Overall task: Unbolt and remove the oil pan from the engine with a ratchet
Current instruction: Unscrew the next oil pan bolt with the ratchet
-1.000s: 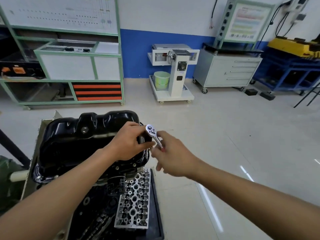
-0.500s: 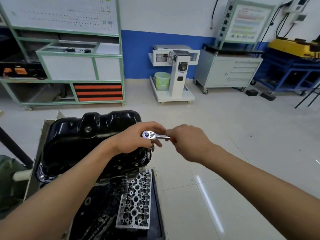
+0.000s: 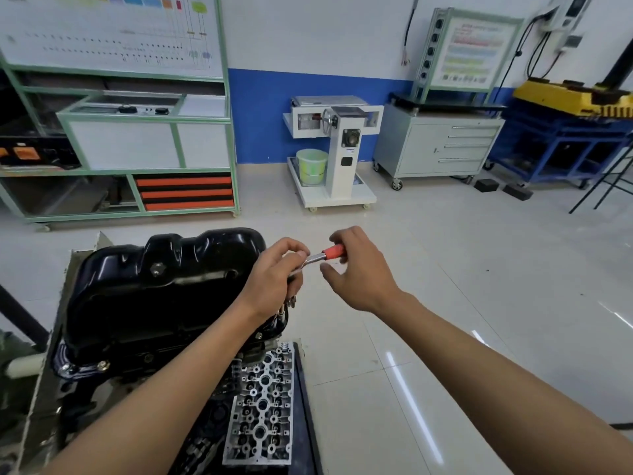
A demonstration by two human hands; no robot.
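Note:
A glossy black oil pan [image 3: 164,286] sits on top of the upturned engine [image 3: 113,371] at the lower left. My left hand [image 3: 274,279] curls over the ratchet's head at the pan's right edge, hiding the head and the bolt under it. The ratchet [image 3: 325,254] has a chrome shank and a red handle pointing right and slightly up. My right hand [image 3: 359,269] holds the red handle with its fingers wrapped behind it and the thumb loose below.
A silver cylinder head [image 3: 263,409] lies on a dark tray below the engine. A green shelving rack [image 3: 137,149] stands at the back left, a white machine stand [image 3: 335,156] in the middle, a grey drawer cabinet [image 3: 442,145] and blue bench [image 3: 565,142] at the right.
The ratchet handle has swung from pointing toward me round to the right and away. My right hand followed it; my left hand stayed over the head.

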